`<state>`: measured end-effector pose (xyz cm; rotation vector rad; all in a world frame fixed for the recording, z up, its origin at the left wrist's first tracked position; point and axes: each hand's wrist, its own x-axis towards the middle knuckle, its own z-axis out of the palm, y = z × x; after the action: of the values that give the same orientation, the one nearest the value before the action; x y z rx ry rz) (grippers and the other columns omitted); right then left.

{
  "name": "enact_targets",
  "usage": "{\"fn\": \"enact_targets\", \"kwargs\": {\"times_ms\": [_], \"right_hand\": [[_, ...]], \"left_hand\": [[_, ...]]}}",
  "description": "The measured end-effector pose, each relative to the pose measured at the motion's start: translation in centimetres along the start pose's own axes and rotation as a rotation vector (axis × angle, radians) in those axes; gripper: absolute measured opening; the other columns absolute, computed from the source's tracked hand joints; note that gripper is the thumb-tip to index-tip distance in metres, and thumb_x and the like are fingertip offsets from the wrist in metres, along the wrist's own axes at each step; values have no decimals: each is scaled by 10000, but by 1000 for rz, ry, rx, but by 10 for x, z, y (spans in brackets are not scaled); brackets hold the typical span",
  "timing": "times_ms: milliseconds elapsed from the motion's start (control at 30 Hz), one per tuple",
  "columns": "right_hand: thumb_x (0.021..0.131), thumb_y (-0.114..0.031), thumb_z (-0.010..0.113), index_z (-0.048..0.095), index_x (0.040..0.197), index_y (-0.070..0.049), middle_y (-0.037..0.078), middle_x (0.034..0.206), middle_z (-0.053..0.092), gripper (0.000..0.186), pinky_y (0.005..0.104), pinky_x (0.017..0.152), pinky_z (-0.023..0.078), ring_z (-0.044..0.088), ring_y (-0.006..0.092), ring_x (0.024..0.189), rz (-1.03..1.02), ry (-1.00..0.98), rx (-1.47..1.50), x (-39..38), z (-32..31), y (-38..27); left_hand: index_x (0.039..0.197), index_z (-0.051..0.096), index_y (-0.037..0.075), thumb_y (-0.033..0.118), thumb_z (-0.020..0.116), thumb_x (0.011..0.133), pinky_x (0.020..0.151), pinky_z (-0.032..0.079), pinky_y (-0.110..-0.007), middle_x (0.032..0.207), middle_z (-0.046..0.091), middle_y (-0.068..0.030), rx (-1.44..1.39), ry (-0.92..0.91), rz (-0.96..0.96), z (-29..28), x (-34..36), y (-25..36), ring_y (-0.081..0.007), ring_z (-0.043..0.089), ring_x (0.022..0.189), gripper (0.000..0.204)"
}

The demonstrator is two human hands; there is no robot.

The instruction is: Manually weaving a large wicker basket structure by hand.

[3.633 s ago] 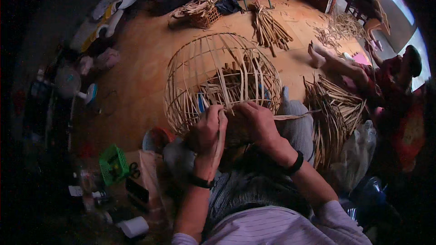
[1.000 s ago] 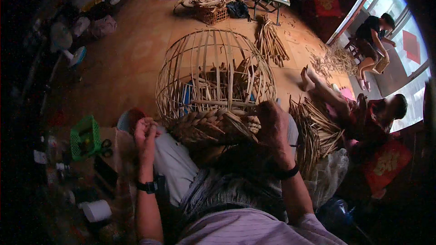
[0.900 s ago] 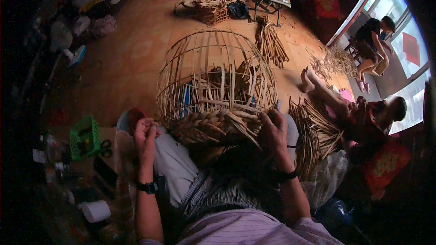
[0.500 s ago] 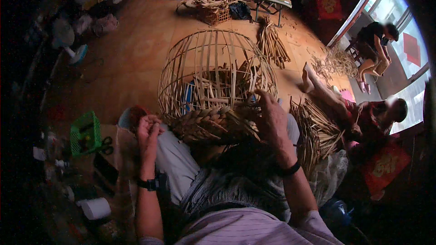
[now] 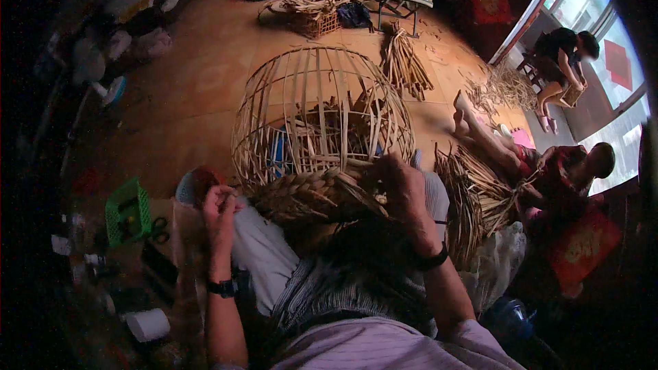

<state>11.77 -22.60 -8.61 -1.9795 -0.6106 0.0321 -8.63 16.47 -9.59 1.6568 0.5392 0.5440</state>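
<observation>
Left hand (image 5: 220,209) – lower left of centre, by the person's left knee; fingers bent, tips drawn close together. Whether they pinch anything cannot be told.

Right hand (image 5: 403,181) – just right of centre, at the right end of the braid; fingers curled inward. What they grip, if anything, is hidden.

Braid (image 5: 308,192), thick, of flat brown strips – centre of the frame, between the hands. Long axis crosswise, left to right, rising slightly rightward; loose strip ends at the right slant down and right. Judged light, pliant and dry, rough rather than slippery; best held at the plaited body, since single ends would likely fray or split.

Openwork basket frame (image 5: 325,164), pale thin strips – centre, just beyond the braid; whether the two are joined is unclear. Rounded, slightly wider crosswise; ribs run towards the top of the frame. Probably springy and light, easily bent at one rib; safest hold, the near edge where strips crowd.

Strip pile (image 5: 473,199) – right of centre, lengths running mostly towards the lower edge.

Strip bundle (image 5: 406,65) – upper centre-right, fanned towards the basket frame's side.

Small basket (image 5: 319,25) heaped with strips – upper centre.
</observation>
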Motion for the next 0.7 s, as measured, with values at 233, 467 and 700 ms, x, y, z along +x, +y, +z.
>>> {"fn": "enact_targets", "kwargs": {"times_ms": [233,467,700], "right_hand": [[1106,-216,560,684,1110,-3,37,983,703,247,300,772,543,640,114,862,341,162,608,-16,19,-26],[1016,-176,666,642,1029,-29,171,897,683,150,407,676,528,655,346,772,-74,49,-201,-10,18,-7],[993,-182,681,622,999,-7,209,795,644,185,439,608,477,577,401,685,30,101,-174,-15,-19,-29]], "left_hand": [[1094,619,71,115,633,1018,754,518,-269,976,643,-1,22,4,-3,-3,-2,7,-100,629,796,88],[1085,623,73,107,634,1015,755,507,-256,974,651,-4,-27,-32,24,1,3,6,-93,630,792,79],[1082,620,73,115,639,1004,747,501,-259,976,653,-10,2,-30,30,-4,5,2,-100,633,791,91]]}}
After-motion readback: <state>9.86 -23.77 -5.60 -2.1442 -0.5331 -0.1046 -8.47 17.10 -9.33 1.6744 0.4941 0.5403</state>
